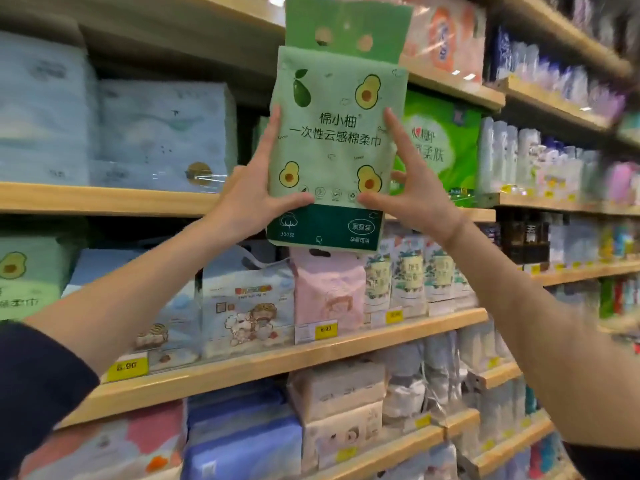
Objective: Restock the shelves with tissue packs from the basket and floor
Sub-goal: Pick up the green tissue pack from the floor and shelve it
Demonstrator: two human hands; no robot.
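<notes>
A tall green tissue pack (334, 147) printed with avocados and a dark green bottom band is held upright in front of the upper wooden shelf (104, 200). My left hand (251, 192) grips its left edge, thumb across the lower front. My right hand (414, 192) grips the right edge the same way. The pack's handle flap (346, 24) reaches up past the shelf above. Behind the pack is a dark gap between pale blue packs (162, 133) and a bright green pack (441, 147). Basket and floor are out of view.
Wooden shelves run rightward and down, full of goods. Below the held pack stand a pink pack (329, 292), a cartoon-printed pack (247, 306) and slim white packs (408, 275). Another avocado pack (24, 275) sits at far left. Yellow price tags (126, 368) line the shelf edges.
</notes>
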